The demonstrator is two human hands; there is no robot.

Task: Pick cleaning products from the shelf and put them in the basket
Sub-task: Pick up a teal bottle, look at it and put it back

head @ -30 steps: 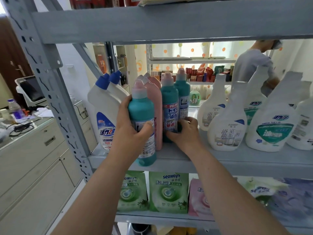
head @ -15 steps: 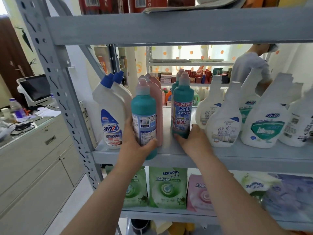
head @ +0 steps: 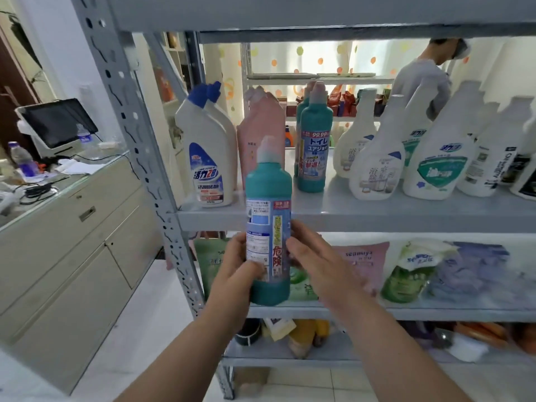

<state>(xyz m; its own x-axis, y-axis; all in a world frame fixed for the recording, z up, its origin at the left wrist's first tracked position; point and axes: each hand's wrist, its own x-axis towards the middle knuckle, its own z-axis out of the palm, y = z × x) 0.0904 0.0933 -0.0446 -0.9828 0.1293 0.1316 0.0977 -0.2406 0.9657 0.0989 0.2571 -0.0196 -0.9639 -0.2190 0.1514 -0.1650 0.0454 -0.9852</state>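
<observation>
A teal toilet-cleaner bottle [head: 268, 224] is held upright in front of the grey metal shelf [head: 377, 213], clear of its board. Its lower part is gripped by the left hand [head: 232, 274], thumb across the label; its right side is touched by the fairly straight fingers of the right hand [head: 322, 265]. A matching bottle [head: 313, 146] is seen on the shelf.

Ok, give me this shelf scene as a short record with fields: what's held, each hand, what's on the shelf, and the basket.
held item: teal bottle, upright, in front of the shelf edge, not standing on it
left hand: grips the bottle's lower part, thumb across the label
right hand: fingers fairly straight, against the bottle's right side
on shelf: second teal bottle, pink bottles, blue-capped white bottles, white spray bottles
basket: not in view
</observation>
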